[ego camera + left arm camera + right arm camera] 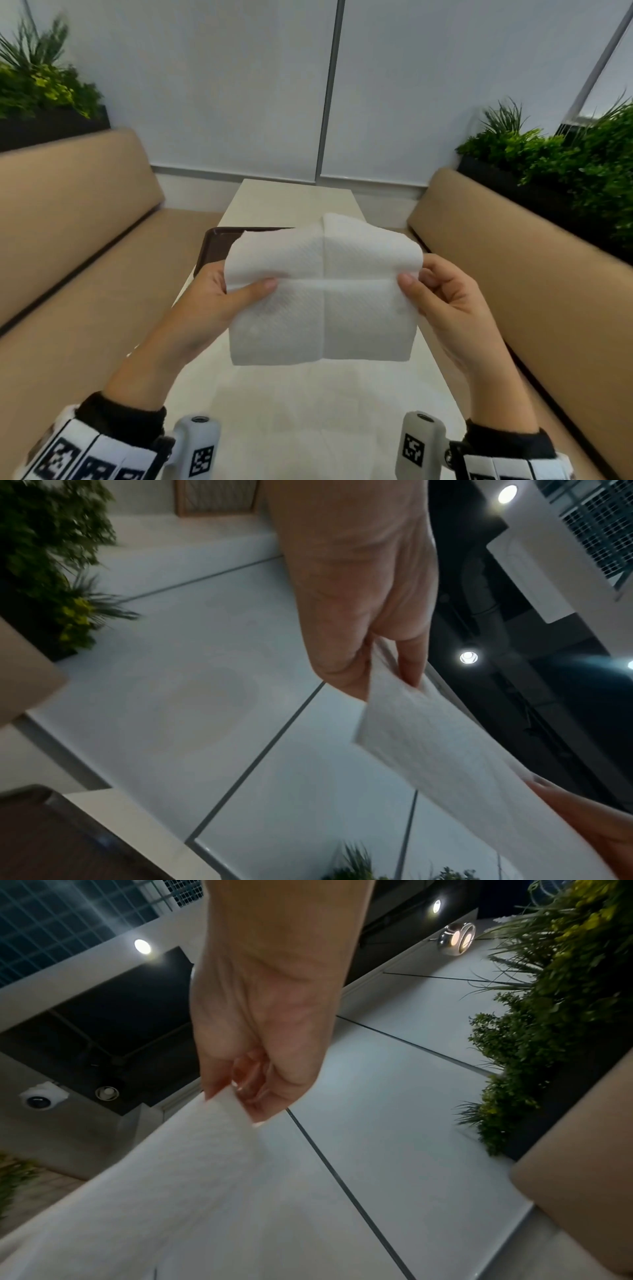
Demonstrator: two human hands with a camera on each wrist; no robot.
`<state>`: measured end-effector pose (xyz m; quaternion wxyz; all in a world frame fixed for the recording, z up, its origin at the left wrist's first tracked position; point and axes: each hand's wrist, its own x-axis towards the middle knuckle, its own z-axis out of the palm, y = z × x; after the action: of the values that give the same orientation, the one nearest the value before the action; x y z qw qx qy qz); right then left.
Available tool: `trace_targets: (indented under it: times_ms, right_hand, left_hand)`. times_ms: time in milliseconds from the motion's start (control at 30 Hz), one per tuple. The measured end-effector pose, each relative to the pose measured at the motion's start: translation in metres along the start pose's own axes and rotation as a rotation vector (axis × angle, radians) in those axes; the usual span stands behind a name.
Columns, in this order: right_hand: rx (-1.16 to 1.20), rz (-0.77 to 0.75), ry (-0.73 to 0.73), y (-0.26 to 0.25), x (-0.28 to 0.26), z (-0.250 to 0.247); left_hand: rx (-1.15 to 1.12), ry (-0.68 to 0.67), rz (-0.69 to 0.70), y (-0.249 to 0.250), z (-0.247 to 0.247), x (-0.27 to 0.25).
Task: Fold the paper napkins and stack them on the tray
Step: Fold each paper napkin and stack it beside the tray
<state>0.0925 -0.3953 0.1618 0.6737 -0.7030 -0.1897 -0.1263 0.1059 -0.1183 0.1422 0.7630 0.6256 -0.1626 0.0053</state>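
A white paper napkin (322, 294) with crossed crease lines hangs in the air above the table, its top half bent over toward the far side. My left hand (222, 291) pinches its left edge between thumb and fingers. My right hand (442, 294) pinches the right edge the same way. The left wrist view has the napkin (428, 739) running from the left hand (369, 653) down to the right. In the right wrist view the napkin (192, 1177) drapes from the right hand (253, 1085). A dark brown tray (214, 243) lies behind the napkin, mostly hidden.
The narrow cream table (298, 202) runs away from me between two tan bench seats (78, 246) (513, 257). Planters with green plants (37, 85) (555, 161) top both seat backs. White wall panels close the far end.
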Motion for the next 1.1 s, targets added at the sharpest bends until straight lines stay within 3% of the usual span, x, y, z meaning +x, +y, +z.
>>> trace_targets:
  times_ms: [233,400,533,733,833,933,1100]
  right_hand:
    - [-0.04,0.0,-0.01,0.021,-0.006,-0.01]
    - [-0.069,0.109,-0.077,0.031,-0.011,-0.013]
    - [-0.021,0.204,-0.064,0.042,-0.008,-0.015]
    - [-0.069,0.437,-0.081,0.094,-0.003,-0.028]
    - [-0.2,0.529,-0.022,0.136,0.009,-0.041]
    - [-0.186,0.585,0.002,0.163,0.039,-0.058]
    - [-0.307,0.541,0.124,0.197,0.11,-0.097]
  left_hand:
    - [0.134,-0.075,0.046,0.0,-0.016,-0.005]
    - [0.156,0.005,-0.052,-0.004,-0.016,-0.001]
    - [0.168,0.029,-0.034,-0.015,-0.011,0.008]
    - [0.394,-0.006,-0.241,-0.069,-0.004,0.036]
    - [0.375,0.004,-0.36,-0.099,0.006,0.059]
    - [0.301,-0.01,-0.462,-0.124,0.018,0.099]
    - [0.193,0.045,-0.476,-0.166,0.037,0.183]
